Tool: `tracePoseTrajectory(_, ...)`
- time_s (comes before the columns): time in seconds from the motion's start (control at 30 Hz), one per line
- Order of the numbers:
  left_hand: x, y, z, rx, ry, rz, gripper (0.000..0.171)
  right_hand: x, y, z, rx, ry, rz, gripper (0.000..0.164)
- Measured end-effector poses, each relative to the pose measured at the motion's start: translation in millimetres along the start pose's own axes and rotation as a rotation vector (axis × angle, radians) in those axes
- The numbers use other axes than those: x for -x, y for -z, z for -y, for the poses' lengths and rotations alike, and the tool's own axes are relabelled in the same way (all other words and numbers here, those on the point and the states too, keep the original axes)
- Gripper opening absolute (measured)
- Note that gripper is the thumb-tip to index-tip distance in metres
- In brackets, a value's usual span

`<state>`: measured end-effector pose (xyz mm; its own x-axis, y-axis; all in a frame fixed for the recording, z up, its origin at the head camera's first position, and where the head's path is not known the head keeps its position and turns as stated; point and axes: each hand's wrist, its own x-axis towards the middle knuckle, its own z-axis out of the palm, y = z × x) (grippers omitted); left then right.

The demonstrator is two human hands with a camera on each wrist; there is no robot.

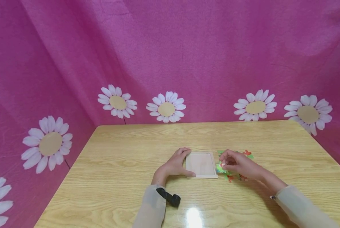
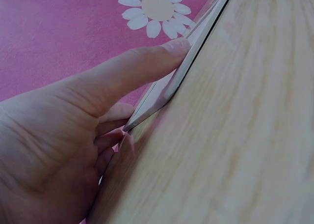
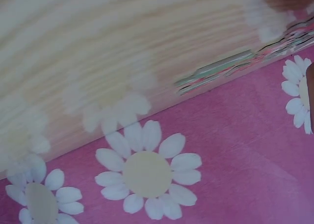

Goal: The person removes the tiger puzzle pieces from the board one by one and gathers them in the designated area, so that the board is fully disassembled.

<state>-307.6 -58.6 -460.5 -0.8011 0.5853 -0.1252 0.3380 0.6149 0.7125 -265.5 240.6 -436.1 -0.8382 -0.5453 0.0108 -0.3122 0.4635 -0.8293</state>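
Note:
A shallow, square wooden puzzle tray (image 1: 200, 164) lies on the table with its pale inside bare. My left hand (image 1: 176, 164) grips its left side, the thumb on the near rim and the fingers at the far corner. In the left wrist view the thumb of that left hand (image 2: 64, 121) presses on the tray's rim (image 2: 171, 89). My right hand (image 1: 242, 164) pinches a colourful jigsaw piece (image 1: 221, 168) beside the tray's right edge. Under and around that hand lie loose green and red jigsaw pieces (image 1: 247, 153), partly hidden by it.
The wood-grain table (image 1: 124, 171) reaches back to a pink curtain (image 1: 209, 57) printed with white daisies. In the right wrist view, loose pieces (image 3: 221, 67) lie flat and look streaked near the table's far edge. A black strap (image 1: 168, 197) circles the left sleeve.

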Motion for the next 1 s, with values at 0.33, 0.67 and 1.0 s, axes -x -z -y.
tracePoseTrajectory(0.33, 0.6, 0.1, 0.0, -0.001, -0.004, -0.001, 0.098, 18.7, 12.8, -5.4, 0.018, -0.012, -0.024, 0.018)
tracePoseTrajectory(0.67, 0.5, -0.4, 0.8, -0.006, -0.001, 0.001, 0.098, 38.5, 23.2, -13.6, 0.043, 0.056, -0.078, 0.016)
tracePoseTrajectory(1.0, 0.8, -0.3, 1.2, 0.003, 0.006, 0.009, 0.097, 57.1, 32.6, -21.6, 0.024, 0.069, -0.085, 0.014)
